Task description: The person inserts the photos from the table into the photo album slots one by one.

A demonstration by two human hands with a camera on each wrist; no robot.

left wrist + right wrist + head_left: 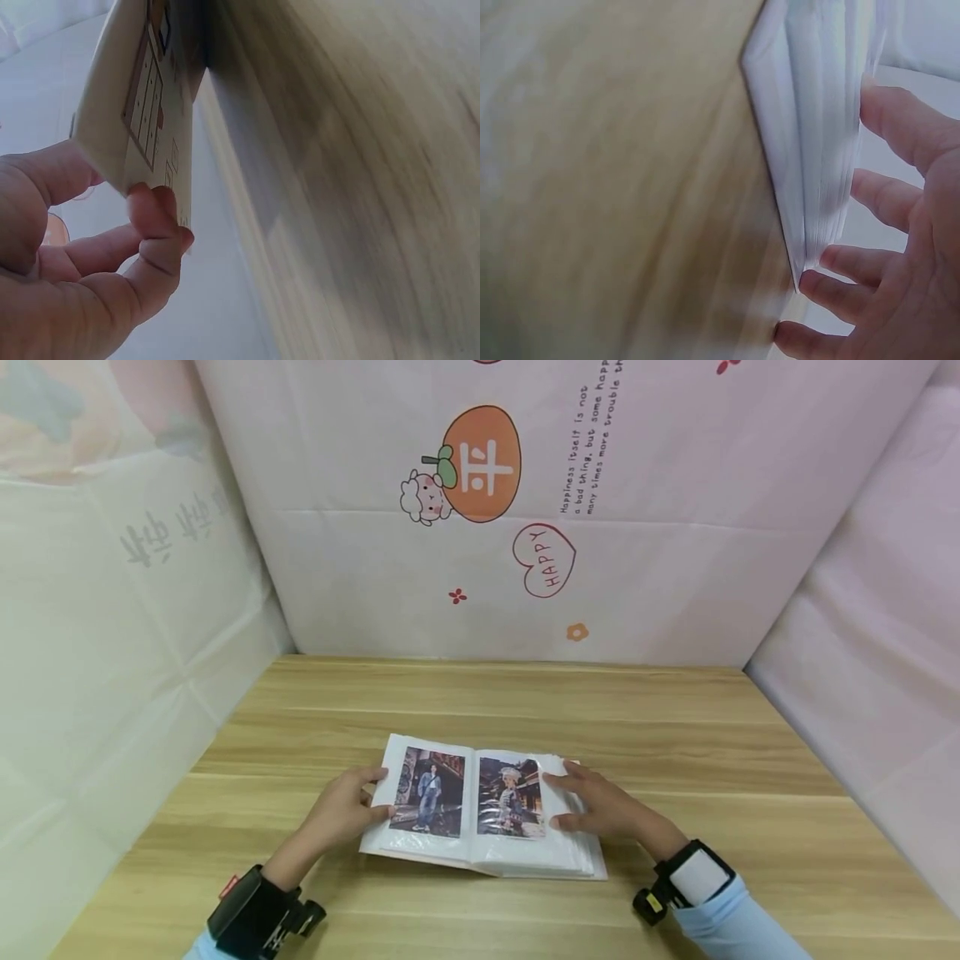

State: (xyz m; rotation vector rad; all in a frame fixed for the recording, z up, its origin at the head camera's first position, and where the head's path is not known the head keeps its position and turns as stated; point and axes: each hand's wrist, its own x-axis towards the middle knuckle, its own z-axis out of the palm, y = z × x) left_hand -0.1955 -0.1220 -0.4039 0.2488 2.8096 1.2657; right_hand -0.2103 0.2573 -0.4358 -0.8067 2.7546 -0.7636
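A photo album (472, 810) lies spread on the table, with one photograph of a standing person in a clear sleeve on each page. My left hand (341, 807) pinches the album's left edge, thumb on the page and fingers beneath the cover. In the left wrist view, that cover (112, 127) is lifted off the wood, its outer face showing printed pictures. On the right page rests my right hand (609, 807), its fingers spread. From the right wrist, the fingers (889, 199) touch the edge of a thick stack of pages (821, 135).
The wooden table (480, 702) extends on every side of the album. A white printed cloth (360, 585) hangs behind it, with more white cloth at left and right. Each wrist wears a black strapped device (251, 910).
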